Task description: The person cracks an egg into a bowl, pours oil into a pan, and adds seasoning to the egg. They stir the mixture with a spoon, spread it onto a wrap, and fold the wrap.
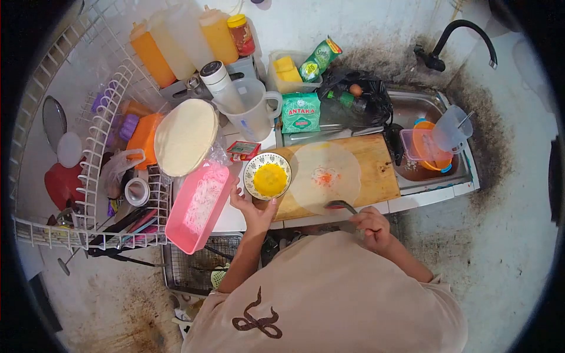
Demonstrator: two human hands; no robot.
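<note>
My left hand [254, 213] grips a patterned bowl [267, 157] of beaten egg [270, 180] at the board's left edge, thumb and fingers around its near side. A spoon [341, 205] with a dark handle is in my right hand [373, 227], its head over the near edge of a thin round pastry sheet [347, 165]. This sheet lies flat on a wooden cutting board [379, 165]. Near its middle sits a small pile of orange-red and white shreds [325, 176].
A pink container [179, 229] of white shreds and a stack of round sheets [187, 138] stand left. Behind are a measuring jug [250, 115], a green packet [301, 112] and sauce bottles [153, 54]. To the right, a sink [412, 103] holds an orange bowl [432, 147].
</note>
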